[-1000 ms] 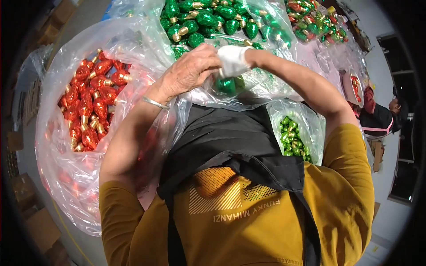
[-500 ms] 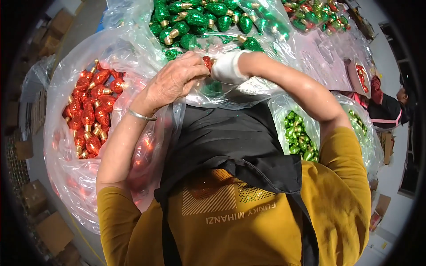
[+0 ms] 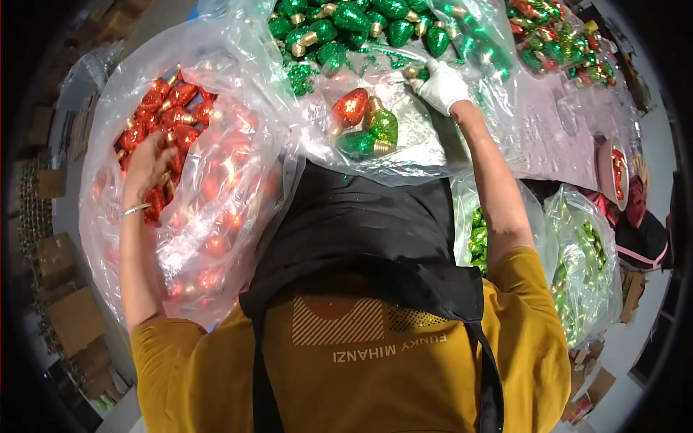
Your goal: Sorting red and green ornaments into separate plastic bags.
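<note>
My left hand [image 3: 149,160] is down among red glitter bulb ornaments [image 3: 179,97] with gold caps, inside a clear plastic bag [image 3: 101,209] at the left. Motion smears its fingers, so whether they grip a bulb cannot be told. My right hand [image 3: 444,86], in a white glove, pinches a green bulb ornament [image 3: 414,72] by the near side of the green pile; the glove hides most of it. In front of me on clear plastic lie a red bulb [image 3: 351,107], a light green bulb [image 3: 384,125] and a dark green bulb [image 3: 355,143], close together.
Dark green bulbs [image 3: 354,18] are heaped at the far middle. Bagged mixed red and green ornaments [image 3: 559,43] lie far right. Bags of light green ornaments [image 3: 478,238] stand right of my apron. Another person [image 3: 642,234] is at the right edge; cardboard boxes [image 3: 76,317] line the left.
My hands, together at the middle before, have parted. The left has gone into the red bulbs, the right to a green bulb. The red bulb now lies beside two green ones on the plastic.
</note>
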Tool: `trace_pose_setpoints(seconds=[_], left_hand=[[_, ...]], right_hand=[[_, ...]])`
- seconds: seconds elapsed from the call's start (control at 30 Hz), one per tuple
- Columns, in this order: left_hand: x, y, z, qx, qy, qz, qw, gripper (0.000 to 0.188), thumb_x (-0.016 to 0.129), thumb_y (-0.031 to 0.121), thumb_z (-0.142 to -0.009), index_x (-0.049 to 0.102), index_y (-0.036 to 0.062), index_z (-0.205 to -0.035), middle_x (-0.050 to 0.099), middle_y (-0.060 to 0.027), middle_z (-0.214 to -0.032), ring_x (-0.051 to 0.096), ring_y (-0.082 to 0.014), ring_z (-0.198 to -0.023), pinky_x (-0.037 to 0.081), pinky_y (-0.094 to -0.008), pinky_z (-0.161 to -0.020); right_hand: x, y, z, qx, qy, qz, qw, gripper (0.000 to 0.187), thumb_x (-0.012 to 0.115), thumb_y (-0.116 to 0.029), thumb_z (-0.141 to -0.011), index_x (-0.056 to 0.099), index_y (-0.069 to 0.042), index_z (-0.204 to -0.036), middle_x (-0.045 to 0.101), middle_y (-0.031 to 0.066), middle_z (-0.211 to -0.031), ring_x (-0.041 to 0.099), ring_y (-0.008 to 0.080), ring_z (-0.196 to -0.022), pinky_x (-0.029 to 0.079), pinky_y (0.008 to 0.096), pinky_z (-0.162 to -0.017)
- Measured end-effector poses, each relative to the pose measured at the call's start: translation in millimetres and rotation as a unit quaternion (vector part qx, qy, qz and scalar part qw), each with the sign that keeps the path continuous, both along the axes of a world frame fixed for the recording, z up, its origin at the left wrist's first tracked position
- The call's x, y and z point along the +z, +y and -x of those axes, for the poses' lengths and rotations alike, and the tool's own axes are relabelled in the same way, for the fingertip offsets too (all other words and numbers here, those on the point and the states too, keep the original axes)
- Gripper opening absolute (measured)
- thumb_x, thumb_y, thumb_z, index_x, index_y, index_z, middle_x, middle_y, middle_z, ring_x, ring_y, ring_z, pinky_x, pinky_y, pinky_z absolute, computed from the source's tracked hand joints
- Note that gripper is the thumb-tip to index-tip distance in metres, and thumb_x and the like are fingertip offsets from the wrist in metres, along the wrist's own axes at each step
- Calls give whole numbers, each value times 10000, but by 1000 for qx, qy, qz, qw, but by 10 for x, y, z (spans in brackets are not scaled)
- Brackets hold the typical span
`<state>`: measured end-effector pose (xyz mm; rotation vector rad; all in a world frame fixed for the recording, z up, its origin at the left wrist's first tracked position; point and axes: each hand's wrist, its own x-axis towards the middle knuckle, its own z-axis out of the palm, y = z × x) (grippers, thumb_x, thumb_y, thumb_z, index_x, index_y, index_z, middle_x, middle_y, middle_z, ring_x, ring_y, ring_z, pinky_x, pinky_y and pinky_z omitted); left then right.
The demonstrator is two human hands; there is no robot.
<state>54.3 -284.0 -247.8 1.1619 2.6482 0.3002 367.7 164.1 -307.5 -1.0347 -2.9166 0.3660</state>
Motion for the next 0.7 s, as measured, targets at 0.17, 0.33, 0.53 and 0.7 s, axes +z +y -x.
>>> trace_pose_setpoints(seconds=[0.17,0.33,0.53,0.7], left_hand=[[-802,-640,-27,-121,29,57,991,231,559,123,-816,613,-9,-998,638,-170,-980,597,-301,-945,463,-388,-834],[-412,-503,-143,-55,-105,95,988,230,534,162,-805,627,19,-960,644,-138,-976,589,-276,-962,434,-386,-890],[-358,-388,-161,-311,-9,216,926,357,561,284,-826,611,98,-1127,599,-39,-1166,519,-214,-1128,366,-433,-975],[-652,-676,-38,-311,89,127,938,382,554,259,-817,586,129,-1174,605,-55,-1104,533,-227,-1047,313,-453,-1033]], right_hand=[[122,-239,-187,-28,-82,102,991,545,642,-485,-729,640,-58,-1067,649,214,-1026,617,351,-979,477,400,-863],[334,-149,-907,-60,170,296,938,529,664,-380,-750,589,-56,-1162,649,144,-1001,634,272,-912,480,332,-821],[1174,-696,-890,294,64,211,930,641,727,-316,-714,500,-60,-1256,594,141,-1057,582,262,-961,471,331,-822],[1232,-990,-631,210,-74,84,971,418,675,-295,-738,594,-96,-1097,625,178,-955,616,346,-842,495,406,-724]])
